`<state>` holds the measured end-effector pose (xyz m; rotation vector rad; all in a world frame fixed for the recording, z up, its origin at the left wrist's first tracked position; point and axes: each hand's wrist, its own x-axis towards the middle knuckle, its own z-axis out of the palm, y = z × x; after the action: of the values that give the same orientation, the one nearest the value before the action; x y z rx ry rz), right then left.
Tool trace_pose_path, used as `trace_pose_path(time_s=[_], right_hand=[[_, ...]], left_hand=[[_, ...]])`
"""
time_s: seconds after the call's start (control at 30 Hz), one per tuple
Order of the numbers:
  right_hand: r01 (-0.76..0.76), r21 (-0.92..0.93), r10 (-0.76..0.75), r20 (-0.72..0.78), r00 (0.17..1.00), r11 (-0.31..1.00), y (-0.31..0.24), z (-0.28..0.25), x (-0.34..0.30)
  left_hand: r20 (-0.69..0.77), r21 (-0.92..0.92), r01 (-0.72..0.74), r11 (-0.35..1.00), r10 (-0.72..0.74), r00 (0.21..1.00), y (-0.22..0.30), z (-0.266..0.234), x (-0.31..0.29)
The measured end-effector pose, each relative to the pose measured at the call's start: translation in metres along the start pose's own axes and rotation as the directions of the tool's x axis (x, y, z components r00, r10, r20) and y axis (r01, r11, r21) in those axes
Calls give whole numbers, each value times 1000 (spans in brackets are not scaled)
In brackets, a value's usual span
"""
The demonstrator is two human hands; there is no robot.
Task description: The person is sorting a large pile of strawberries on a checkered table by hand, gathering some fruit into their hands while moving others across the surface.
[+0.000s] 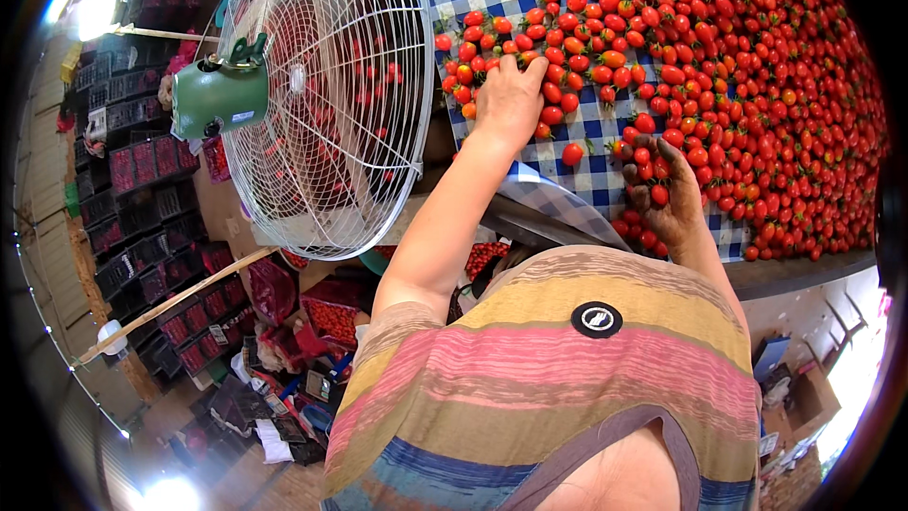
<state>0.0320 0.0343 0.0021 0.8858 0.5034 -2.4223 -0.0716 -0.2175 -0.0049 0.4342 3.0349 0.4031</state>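
Observation:
Red cherry tomatoes (757, 85), some with green stems, lie in a thick spread over a blue and white checked cloth (598, 167). My left hand (511, 99) reaches into a thinner patch at the cloth's left side, back upward. Its fingers curl down among the tomatoes; whatever is under them is hidden. Close to my body on the right, my right hand (677, 210) is turned palm inward, its fingers and palm stained dark. Several cherry tomatoes (653, 170) sit in its curved fingers. Other tomatoes lie right beside it below.
A large caged fan (322, 95) with a green motor housing (222, 99) stands close to my left arm. The table edge (804, 270) runs along my front. Stacked dark crates (151, 163) line the left side, and a bin of tomatoes (331, 317) stands below the fan.

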Motion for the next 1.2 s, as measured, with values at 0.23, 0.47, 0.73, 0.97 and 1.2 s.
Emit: trace_pose_path(time_s=[0.23,0.47,0.73,0.97,1.2], right_hand=[[99,-13,-99,15,995,995,-17,-12,-1],[25,3,-25,-28,999,1000,-8,-3,3],[-20,151,1,123,992,988,-10,-2,1],[43,229,-64,85,994,973,-15,-1,1],[115,187,-122,31,992,976,-15,8,-3]], left_hand=[[102,-32,-6,999,9,995,-9,-2,-4],[118,-478,14,878,49,992,16,-34,0],[93,-155,-149,977,165,982,74,-17,22],[-57,9,-246,969,246,968,62,23,47],[150,-395,-23,918,89,985,44,-3,31]])
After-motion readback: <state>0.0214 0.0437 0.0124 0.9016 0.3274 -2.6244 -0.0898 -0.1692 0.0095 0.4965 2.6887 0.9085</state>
